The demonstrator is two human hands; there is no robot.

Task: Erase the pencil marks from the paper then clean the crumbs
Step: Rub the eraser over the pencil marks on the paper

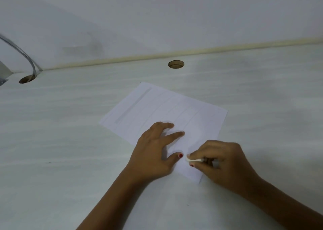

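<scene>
A white sheet of paper lies skewed on the pale table, with faint pencil lines running across it. My left hand rests flat on the paper's near part, fingers spread and straight, pressing it down. My right hand pinches a small white eraser between thumb and fingers, its tip down on the paper near the sheet's near corner, close to my left thumb. Crumbs are too small to make out.
Two round cable holes are cut in the table, one at the back centre and one at the back left with a grey cable running into it. A white wall stands behind the table.
</scene>
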